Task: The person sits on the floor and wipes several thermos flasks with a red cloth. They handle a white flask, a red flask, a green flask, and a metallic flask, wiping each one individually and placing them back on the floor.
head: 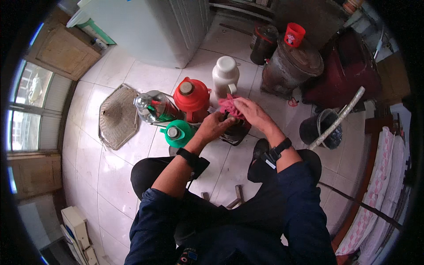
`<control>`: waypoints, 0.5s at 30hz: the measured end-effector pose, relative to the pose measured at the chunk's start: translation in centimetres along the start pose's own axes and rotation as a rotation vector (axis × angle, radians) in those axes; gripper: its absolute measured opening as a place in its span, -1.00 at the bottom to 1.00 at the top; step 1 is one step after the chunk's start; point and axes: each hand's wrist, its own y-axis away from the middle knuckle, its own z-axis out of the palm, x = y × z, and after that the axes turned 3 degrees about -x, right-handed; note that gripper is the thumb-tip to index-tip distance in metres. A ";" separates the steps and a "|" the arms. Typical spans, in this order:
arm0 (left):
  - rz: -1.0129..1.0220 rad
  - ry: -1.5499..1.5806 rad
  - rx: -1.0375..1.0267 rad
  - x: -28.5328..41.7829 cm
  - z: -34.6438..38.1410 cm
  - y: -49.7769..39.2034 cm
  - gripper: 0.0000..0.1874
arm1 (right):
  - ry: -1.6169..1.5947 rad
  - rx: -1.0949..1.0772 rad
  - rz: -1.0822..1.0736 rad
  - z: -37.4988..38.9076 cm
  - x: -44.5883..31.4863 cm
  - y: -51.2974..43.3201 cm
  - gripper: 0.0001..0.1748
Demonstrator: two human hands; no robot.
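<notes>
A crumpled pink cloth (226,103) is in the fingers of my right hand (253,112), over the top of a dark vessel (236,134), apparently a vacuum flask. At that vessel's top rests my left hand (212,126), thumb across its mouth and the other fingers partly hidden. Left of the hands stand a red vacuum flask (192,96) with a stopper and a green one (179,134). Beside them is a shiny metal flask (154,107). A cream vacuum flask (226,74) stands upright just beyond the cloth.
A woven conical hat (120,117) lies on the tiled floor at left. At right stands a black bucket (326,132) with a pale pole (341,116) across it. Farther back are a large metal drum (288,71) bearing a red cup (294,34), and a white cabinet (155,29).
</notes>
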 end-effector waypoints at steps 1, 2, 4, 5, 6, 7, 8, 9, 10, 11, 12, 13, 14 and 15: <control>-0.094 0.004 -0.037 -0.1 0.0 0.0 -0.41 | 0.036 -0.003 0.018 -0.1 0.6 -0.1 -0.52; -0.152 -0.068 -0.030 -0.2 -0.1 -0.2 -0.40 | 0.058 0.008 0.012 -0.4 1.0 -0.1 -0.52; -0.166 -0.015 -0.037 -0.2 -0.1 -0.2 -0.39 | 0.145 0.061 -0.067 -0.8 1.4 -0.1 -0.49; -0.155 0.023 -0.026 -0.2 0.0 -0.1 -0.39 | 0.188 0.099 -0.027 -1.1 1.6 -0.1 -0.49; -0.128 0.026 -0.025 -0.2 0.0 -0.1 -0.38 | 0.233 0.105 0.016 -1.1 1.8 -0.1 -0.48; -0.119 -0.011 -0.023 -0.2 0.0 -0.1 -0.38 | 0.278 0.109 0.060 -1.1 2.1 0.0 -0.47; -0.097 -0.037 -0.017 -0.3 0.0 0.0 -0.37 | 0.283 0.149 0.066 -1.0 2.5 0.3 -0.48; -0.094 -0.061 -0.016 -0.3 -0.1 -0.1 -0.37 | 0.288 0.185 0.071 -0.8 3.1 0.7 -0.49; -0.088 -0.064 -0.014 -0.4 -0.1 -0.1 -0.33 | 0.293 0.213 0.052 -0.8 3.7 1.1 -0.50; -0.098 -0.066 -0.020 -0.4 -0.2 -0.1 -0.29 | 0.287 0.150 0.143 -0.9 4.4 1.6 -0.51; -0.114 -0.063 -0.027 -0.4 -0.2 -0.1 -0.25 | 0.281 0.078 0.215 -1.0 5.1 2.2 -0.52; -0.093 -0.045 -0.025 -0.3 -0.1 -0.1 -0.26 | 0.273 0.025 0.323 -1.2 5.7 2.7 -0.53; -0.076 -0.024 -0.023 -0.2 -0.1 -0.1 -0.28 | 0.339 -0.134 0.366 -1.4 6.1 3.2 -0.54; -0.057 -0.005 -0.020 0.0 0.0 -0.1 -0.29 | 0.403 -0.274 0.442 -1.8 6.3 3.7 -0.55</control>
